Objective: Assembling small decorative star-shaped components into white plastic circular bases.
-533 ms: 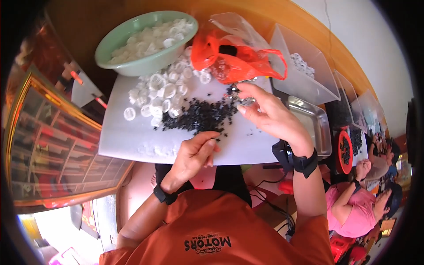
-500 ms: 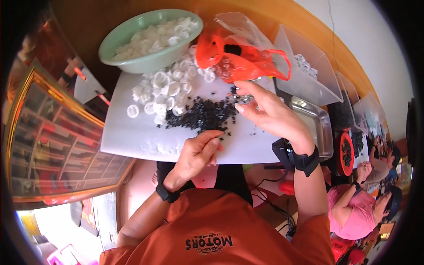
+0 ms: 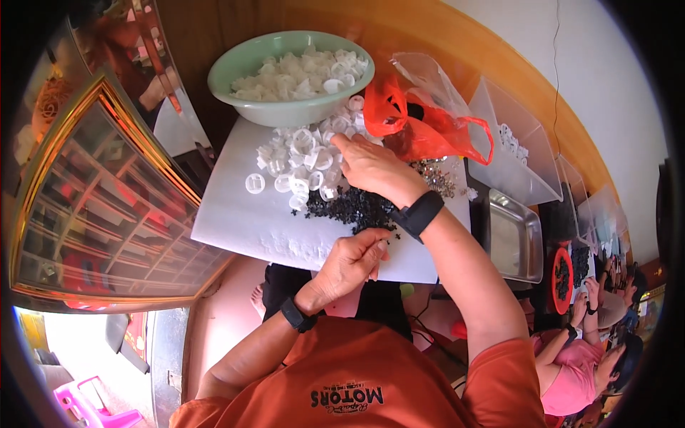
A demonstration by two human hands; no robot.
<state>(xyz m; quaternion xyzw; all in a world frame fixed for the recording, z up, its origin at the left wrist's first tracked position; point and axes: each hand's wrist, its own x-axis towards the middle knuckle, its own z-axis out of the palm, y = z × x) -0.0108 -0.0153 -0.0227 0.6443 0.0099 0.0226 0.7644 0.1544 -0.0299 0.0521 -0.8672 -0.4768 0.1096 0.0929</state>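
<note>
Over the white tabletop, my right hand (image 3: pixel 374 169) reaches forward to a pile of clear-white plastic rings (image 3: pixel 302 151). Its fingers stretch out among the nearest rings, with the fingertips partly hidden. Just below it lies a heap of tiny black pieces (image 3: pixel 349 207), partly covered by my wrist. My left hand (image 3: pixel 349 262) is closed in a pinch near the table's front edge, close to the black heap. What its fingertips hold, if anything, is too small to make out. Small shiny metal pieces (image 3: pixel 437 177) lie to the right of my right hand.
A green basin (image 3: pixel 285 112) full of white plastic parts stands at the back. Beside it lies a red plastic bag (image 3: pixel 428 135). Clear bins (image 3: pixel 528 167) and a metal tray (image 3: pixel 515 235) are on the right, with a person in pink (image 3: pixel 574 374) beyond. A glass-paned cabinet (image 3: pixel 107 214) stands left.
My right hand has moved left, from the metal pieces to the plastic rings. My left hand stays pinched near the black heap. The whole view has shifted slightly.
</note>
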